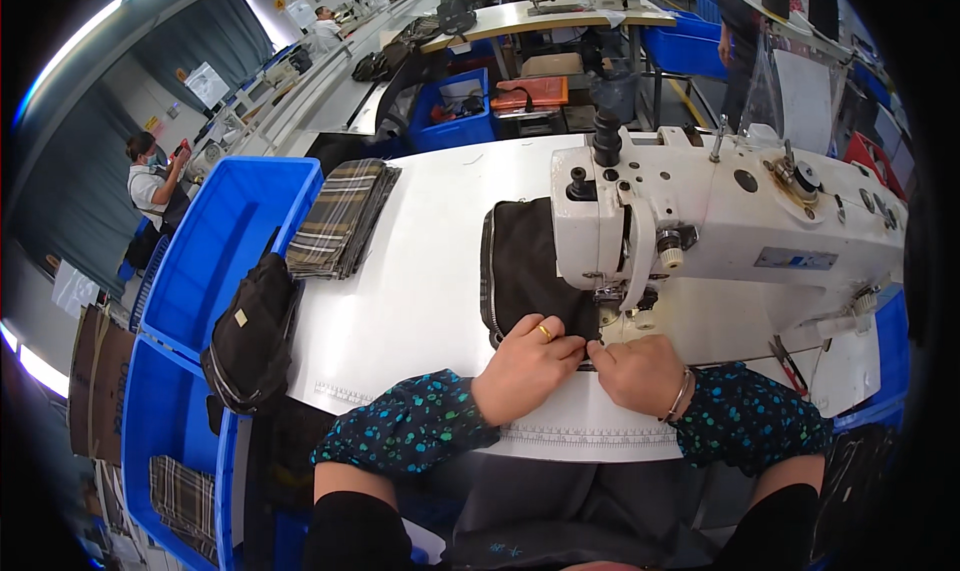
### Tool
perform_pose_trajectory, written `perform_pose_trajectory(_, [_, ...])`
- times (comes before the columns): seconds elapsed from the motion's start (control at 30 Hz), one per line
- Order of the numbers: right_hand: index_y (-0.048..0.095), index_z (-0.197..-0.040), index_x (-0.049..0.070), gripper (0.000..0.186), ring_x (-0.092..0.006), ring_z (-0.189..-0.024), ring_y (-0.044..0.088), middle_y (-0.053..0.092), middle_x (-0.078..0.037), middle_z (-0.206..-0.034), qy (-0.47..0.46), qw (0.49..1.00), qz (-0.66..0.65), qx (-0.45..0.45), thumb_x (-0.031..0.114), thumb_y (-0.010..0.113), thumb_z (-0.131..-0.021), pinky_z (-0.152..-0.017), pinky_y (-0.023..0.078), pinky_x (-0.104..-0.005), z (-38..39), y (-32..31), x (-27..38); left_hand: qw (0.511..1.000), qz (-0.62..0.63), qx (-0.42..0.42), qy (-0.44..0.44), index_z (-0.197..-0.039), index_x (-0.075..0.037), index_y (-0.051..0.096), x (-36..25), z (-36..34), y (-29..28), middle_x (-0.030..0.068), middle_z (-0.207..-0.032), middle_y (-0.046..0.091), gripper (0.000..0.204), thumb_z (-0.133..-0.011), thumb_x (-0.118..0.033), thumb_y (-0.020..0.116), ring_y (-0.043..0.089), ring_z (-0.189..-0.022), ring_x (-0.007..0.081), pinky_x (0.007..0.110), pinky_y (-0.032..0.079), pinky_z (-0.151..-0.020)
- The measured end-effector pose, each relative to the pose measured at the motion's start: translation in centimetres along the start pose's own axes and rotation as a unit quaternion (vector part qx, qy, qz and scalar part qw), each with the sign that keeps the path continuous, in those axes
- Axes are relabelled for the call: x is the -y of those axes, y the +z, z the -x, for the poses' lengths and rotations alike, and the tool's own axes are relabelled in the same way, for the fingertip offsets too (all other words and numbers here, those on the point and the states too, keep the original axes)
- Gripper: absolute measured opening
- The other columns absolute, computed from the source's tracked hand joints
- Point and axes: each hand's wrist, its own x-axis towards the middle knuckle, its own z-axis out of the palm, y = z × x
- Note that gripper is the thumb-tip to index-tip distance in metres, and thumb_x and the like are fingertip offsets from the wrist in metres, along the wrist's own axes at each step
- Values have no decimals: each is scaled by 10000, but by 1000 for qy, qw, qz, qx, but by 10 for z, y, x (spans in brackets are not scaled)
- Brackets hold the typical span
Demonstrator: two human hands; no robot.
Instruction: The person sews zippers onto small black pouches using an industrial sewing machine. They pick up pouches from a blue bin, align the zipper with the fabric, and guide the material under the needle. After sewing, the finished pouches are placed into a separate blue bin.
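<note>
A black zippered fabric piece (518, 256) lies on the white table (440, 221), partly under the head of a white sewing machine (745, 221). Both of my hands are at its near edge, just before the presser foot (612, 306). My left hand (528, 366), with a gold ring, has curled fingers pinching that edge. My right hand (640, 371), with a bracelet, is closed with thumb and index finger on the same edge close beside the foot. The fingertips and exactly what they grip are partly hidden. Red-handled snips (787, 369) lie to the right.
Plaid fabric (340, 216) is stacked at the table's back left. A black bag (245, 341) hangs over the left edge by blue bins (225, 211), one holding more plaid pieces (180, 501). A person (150, 181) holds a red phone at left; another (735, 46) stands behind the machine.
</note>
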Motion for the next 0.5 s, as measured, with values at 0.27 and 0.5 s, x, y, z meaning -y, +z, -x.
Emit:
perform_pose_trajectory(0.27, [670, -928, 28, 144, -185, -563, 666, 640, -25, -667, -8, 1000, -8, 1, 125, 633, -829, -498, 502, -339, -5, -8, 0, 1000, 11, -11, 6, -1024, -76, 783, 4, -2, 2, -14, -1174, 743, 280, -781, -159, 672, 606, -1037, 179, 355, 485, -935])
perform_pose_trajectory(0.5, [606, -816, 58, 66, -182, -537, 649, 601, -20, -643, -9, 1000, -8, 0, 110, 643, -802, -477, 483, -336, -2, -2, 4, 1000, 15, -14, -5, -1015, -47, 781, 3, -3, 0, 3, -1147, 737, 295, -766, -153, 665, 585, -1052, 197, 361, 464, -963])
